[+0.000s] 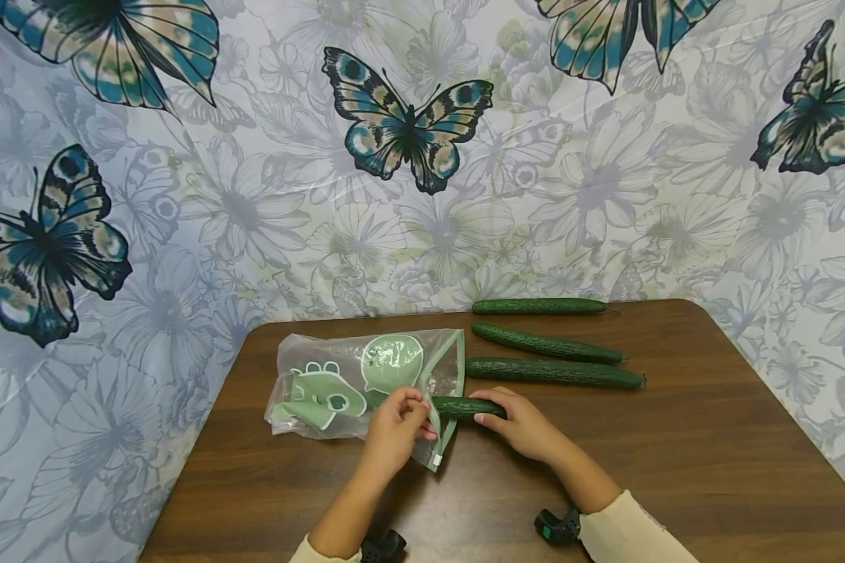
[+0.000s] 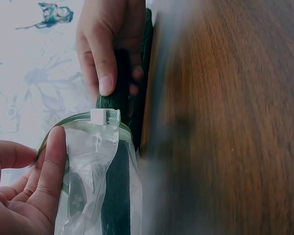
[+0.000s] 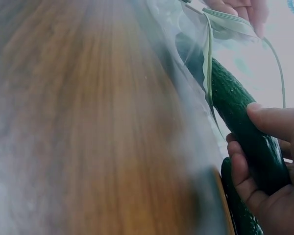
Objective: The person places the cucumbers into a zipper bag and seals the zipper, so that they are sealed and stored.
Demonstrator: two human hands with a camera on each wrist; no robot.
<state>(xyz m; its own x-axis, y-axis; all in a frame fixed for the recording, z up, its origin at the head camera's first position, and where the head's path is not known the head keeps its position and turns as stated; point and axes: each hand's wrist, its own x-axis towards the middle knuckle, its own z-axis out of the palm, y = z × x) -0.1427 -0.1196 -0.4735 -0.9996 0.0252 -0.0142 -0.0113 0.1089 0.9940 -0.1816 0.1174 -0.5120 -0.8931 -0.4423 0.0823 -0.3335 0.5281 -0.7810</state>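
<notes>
A clear zip bag (image 1: 352, 352) with green cartoon prints and a green-edged mouth lies on the table, its mouth facing right. My left hand (image 1: 397, 422) pinches the edge of that mouth between thumb and fingers, near the white slider (image 2: 98, 116). A dark green cucumber (image 3: 235, 100) is partly inside the bag, its far part seen through the plastic. Around the cucumber's outer end my right hand (image 1: 524, 426) curls its thumb and fingers. In the right wrist view the right thumb (image 3: 272, 120) lies along the cucumber's top.
Three more cucumbers lie behind the right hand: a near one (image 1: 556, 372), a middle one (image 1: 545, 344) and a far one (image 1: 538, 306) by the back edge. The brown wooden table (image 1: 711, 438) meets a butterfly-patterned cloth (image 1: 408, 250) behind.
</notes>
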